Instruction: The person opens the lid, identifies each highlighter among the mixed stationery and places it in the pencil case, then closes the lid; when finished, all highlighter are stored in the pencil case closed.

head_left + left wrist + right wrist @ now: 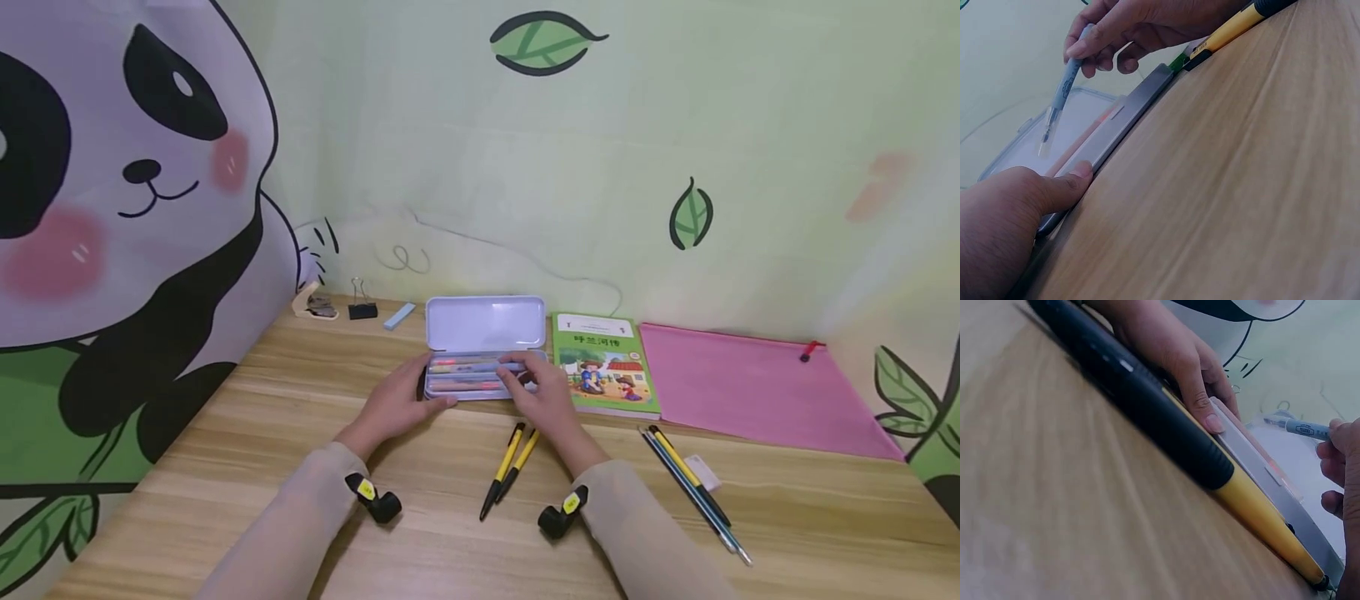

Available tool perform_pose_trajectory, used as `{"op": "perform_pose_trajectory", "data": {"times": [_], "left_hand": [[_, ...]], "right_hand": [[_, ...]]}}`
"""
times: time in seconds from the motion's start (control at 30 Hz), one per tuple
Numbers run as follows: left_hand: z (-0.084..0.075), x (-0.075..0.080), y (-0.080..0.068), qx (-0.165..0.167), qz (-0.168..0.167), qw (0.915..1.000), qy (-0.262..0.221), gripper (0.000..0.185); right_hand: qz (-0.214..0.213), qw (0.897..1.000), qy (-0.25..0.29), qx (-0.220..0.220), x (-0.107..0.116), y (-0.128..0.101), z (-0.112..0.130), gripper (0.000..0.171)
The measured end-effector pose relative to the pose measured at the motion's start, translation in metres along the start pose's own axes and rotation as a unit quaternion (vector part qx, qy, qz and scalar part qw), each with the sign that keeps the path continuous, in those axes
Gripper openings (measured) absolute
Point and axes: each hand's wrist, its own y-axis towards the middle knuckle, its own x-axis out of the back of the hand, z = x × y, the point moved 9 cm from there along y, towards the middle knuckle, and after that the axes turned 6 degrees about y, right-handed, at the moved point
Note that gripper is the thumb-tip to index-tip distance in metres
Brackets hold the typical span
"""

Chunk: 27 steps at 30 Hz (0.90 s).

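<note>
A pale lilac metal pencil case (486, 325) lies with its lid raised at the back of the table, several pens in its tray. My left hand (397, 404) grips the case's left end; in the left wrist view the thumb (1072, 185) presses on its front edge. Above the tray, my right hand (546, 398) pinches a light blue pen (1066, 87) with a clear cap. The right wrist view also shows this pen (1308, 429), its capped end pointing away from the fingers. Two yellow-and-black pens (504, 468) lie in front of the case.
Right of the case are a green book (606, 367) and a pink zip pouch (757, 392). Nearer lie dark pencils (693, 497), another yellow pen (675, 452) and a white eraser (703, 472). Back left stand a stapler (306, 304), binder clip (362, 311) and blue strip (399, 316).
</note>
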Motion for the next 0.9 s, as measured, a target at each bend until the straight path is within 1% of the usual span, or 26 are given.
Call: {"op": "perform_pose_trajectory", "data": {"times": [0.13,0.23,0.37,0.57,0.67,0.9], "left_hand": [[0.000,0.002,0.000,0.002,-0.003,1.0000,0.003,0.090],[-0.001,0.003,-0.001,-0.002,-0.005,1.0000,0.005,0.090],[-0.001,0.003,-0.001,-0.004,-0.003,1.0000,0.003,0.090],[-0.002,0.000,0.000,-0.004,-0.001,1.0000,0.005,0.090],[-0.002,0.001,0.000,-0.006,-0.004,1.0000,0.005,0.089],[-0.001,0.001,-0.001,0.003,-0.003,1.0000,0.002,0.091]], "right_hand": [[0.009,1.000,0.011,-0.007,-0.002,0.002,-0.001,0.012],[0.019,1.000,0.012,-0.021,-0.004,0.002,-0.002,0.013],[0.032,0.998,0.003,-0.053,-0.006,0.001,-0.005,0.014],[0.035,0.995,-0.006,-0.093,-0.005,-0.003,-0.011,0.015],[0.038,0.994,-0.008,-0.101,-0.005,-0.004,-0.012,0.015],[0.047,0.993,0.003,-0.108,-0.007,-0.005,-0.011,0.014]]}}
